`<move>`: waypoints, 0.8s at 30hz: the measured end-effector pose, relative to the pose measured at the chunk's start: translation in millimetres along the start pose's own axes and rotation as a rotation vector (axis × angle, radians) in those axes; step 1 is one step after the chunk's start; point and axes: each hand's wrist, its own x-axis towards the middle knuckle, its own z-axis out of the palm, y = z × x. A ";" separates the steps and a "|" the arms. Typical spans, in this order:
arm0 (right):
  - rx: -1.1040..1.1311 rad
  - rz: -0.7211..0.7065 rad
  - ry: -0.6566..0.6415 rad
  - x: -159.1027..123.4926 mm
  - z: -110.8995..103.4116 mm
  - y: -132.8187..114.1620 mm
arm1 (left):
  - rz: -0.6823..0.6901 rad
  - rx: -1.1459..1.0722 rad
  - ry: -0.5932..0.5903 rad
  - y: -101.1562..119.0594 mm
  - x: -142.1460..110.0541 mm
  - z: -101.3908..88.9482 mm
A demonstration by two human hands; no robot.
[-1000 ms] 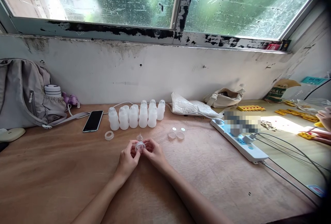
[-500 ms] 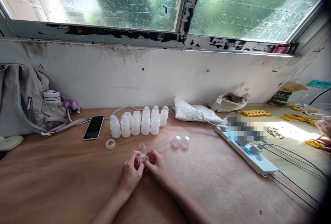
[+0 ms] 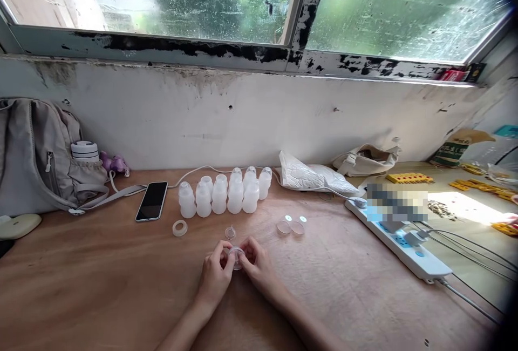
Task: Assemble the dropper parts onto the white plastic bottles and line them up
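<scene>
My left hand (image 3: pixel 216 275) and my right hand (image 3: pixel 259 264) meet over the wooden table (image 3: pixel 101 275), fingers pinched together on a small clear plastic cap (image 3: pixel 236 256) held between them. Just beyond my fingers a clear teat-like piece (image 3: pixel 230 232) stands on the table. A clear ring (image 3: pixel 179 228) lies to the left. Two clear round lids (image 3: pixel 290 227) rest to the right. Several small white plastic bottles (image 3: pixel 226 191) stand in two rows behind.
A black phone (image 3: pixel 152 200) and a grey backpack (image 3: pixel 36 156) are at the left. A white plastic bag (image 3: pixel 311 178) and a beige pouch (image 3: pixel 366 159) lie at the back. A white power strip (image 3: pixel 404 243) with cables runs at the right, yellow parts (image 3: pixel 407 177) beyond it.
The view has shifted so that everything sits a little further right and lower. My hands stay together on the clear cap, with small finger movements only.
</scene>
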 end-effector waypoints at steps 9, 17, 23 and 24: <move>-0.017 0.013 -0.031 -1.1 -0.9 2.0 | 0.028 0.043 -0.023 -0.1 -0.4 0.6; 0.313 0.045 -0.133 -3.1 -6.2 -8.0 | -0.020 -0.099 0.039 -5.8 1.2 -1.5; 0.556 0.235 -0.137 1.9 -5.1 -2.9 | 0.014 -0.278 -0.048 -12.6 2.5 -3.2; 0.561 0.237 -0.158 2.8 -5.1 -1.2 | 0.033 -0.307 -0.081 -13.1 2.9 -3.5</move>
